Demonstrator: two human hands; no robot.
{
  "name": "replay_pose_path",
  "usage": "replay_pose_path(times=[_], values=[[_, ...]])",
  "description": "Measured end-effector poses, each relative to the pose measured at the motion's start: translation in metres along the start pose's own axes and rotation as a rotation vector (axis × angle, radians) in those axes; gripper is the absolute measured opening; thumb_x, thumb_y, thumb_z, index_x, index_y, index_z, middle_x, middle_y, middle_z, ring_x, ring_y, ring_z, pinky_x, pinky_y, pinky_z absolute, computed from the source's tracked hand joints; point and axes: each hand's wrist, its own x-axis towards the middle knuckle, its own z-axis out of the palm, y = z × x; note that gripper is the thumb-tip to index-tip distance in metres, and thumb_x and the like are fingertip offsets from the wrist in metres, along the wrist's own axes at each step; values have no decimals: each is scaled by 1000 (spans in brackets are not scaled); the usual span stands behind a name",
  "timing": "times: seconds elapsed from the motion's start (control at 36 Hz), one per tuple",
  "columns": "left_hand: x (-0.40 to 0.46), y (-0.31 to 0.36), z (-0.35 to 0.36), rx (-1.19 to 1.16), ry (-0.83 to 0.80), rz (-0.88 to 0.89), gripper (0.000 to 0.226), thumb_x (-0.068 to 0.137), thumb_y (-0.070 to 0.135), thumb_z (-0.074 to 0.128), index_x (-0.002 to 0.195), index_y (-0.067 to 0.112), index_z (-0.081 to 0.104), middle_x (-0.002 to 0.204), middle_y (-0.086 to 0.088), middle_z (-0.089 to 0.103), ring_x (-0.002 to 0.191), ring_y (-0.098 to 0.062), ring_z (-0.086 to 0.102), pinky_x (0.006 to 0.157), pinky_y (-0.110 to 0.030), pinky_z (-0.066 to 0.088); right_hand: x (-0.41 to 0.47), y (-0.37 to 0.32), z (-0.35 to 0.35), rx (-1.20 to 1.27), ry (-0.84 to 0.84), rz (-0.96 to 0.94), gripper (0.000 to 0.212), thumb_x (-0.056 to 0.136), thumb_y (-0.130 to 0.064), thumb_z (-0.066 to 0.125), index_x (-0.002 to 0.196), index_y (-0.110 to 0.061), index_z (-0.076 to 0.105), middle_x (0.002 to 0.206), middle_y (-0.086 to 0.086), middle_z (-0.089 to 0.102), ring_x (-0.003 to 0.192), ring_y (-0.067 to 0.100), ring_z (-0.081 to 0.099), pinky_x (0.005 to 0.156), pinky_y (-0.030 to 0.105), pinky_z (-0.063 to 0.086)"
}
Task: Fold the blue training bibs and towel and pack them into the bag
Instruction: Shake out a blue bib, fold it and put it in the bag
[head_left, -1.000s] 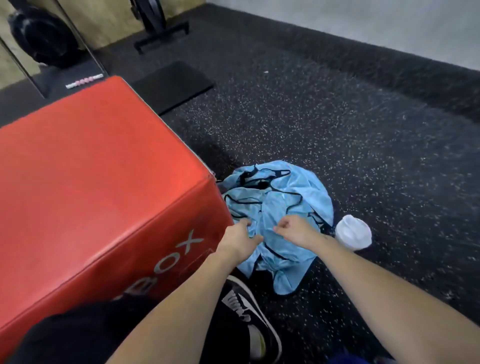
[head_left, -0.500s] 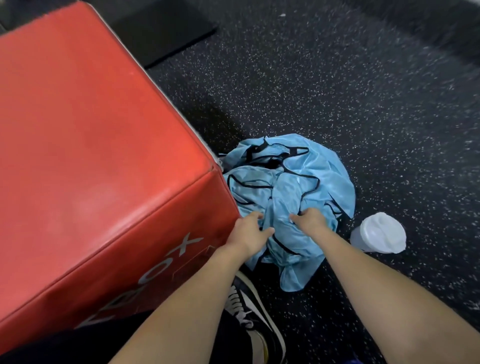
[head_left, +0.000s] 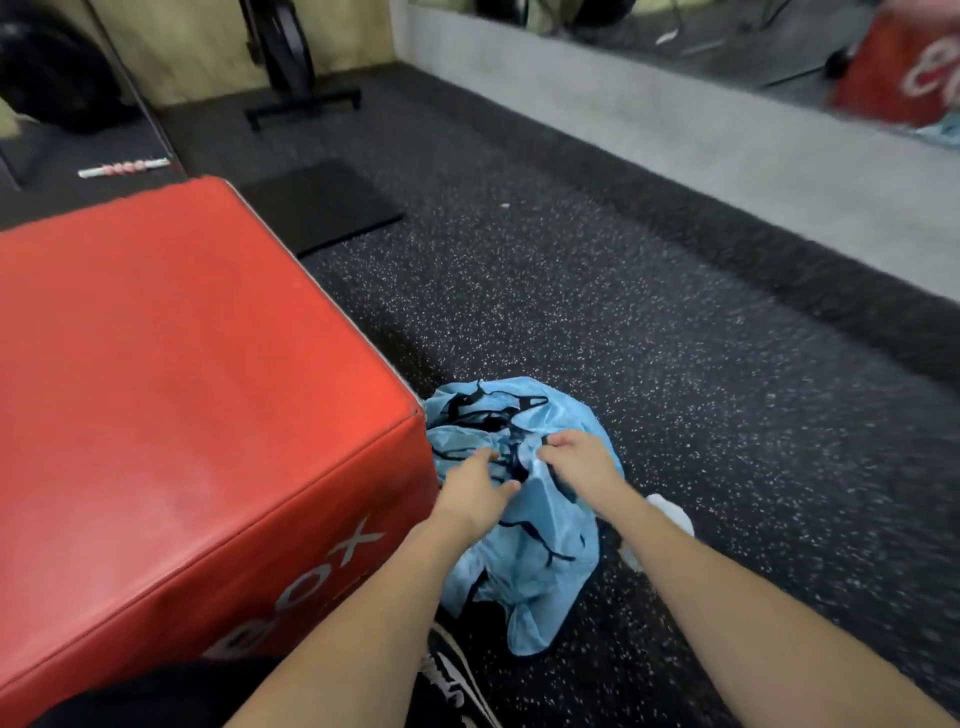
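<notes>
The blue training bibs (head_left: 524, 519) lie in one crumpled heap on the speckled black rubber floor (head_left: 649, 322), pressed against the near right corner of the red box (head_left: 197, 395); the heap's long axis runs from a loose tail of cloth nearest the camera, beside the black shoe (head_left: 457, 686), away toward a bunched far end where black edging loops show; the tail end points back toward the person, and single bibs cannot be told apart within the pile.

Both forearms reach in from the bottom of the frame; the left hand (head_left: 475, 493) sits on the left side of the heap, next to the box's face, fingers curled down into the fabric and gathering a fold of it; the right hand (head_left: 579, 462) lies a little farther on and to the right, fingers bent and clutching cloth near the black trim; the two grips are close together, near the middle of the pile, so most of the loose cloth hangs nearer than the hands and the bunched end lies beyond them.

A white object (head_left: 670, 514) shows just right of the right forearm, partly hidden; farther off a black mat (head_left: 322, 208) lies flat past the box; beyond it stands a black equipment base (head_left: 301, 104) by the wall.
</notes>
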Motion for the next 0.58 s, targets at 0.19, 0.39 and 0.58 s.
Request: replay_pose_path(times=[0.19,0.39,0.58], values=[[-58,74,-68,-98,151,221,56,86,36,74,136,21,54,124,-1,62,110,-13,56,89,-19,36,-71,-115,-59,226,70,-241,28,85,-9,69,65,-24,56,55,-16,46,54,5,41,57,22,36],[-124,140,-169,-193,344,450,12,86,31,74,97,28,74,90,10,70,92,-8,64,73,-16,44,-151,-255,-113,266,184,-522,4,89,-14,69,91,-13,66,77,-8,62,65,3,53,61,16,42],[-202,207,-279,-346,579,594,12,93,19,67,85,13,73,66,-1,69,48,-11,64,45,-17,44,-223,-373,-142,327,135,-743,26,91,-11,69,111,-17,54,90,-1,66,76,13,63,69,30,52]])
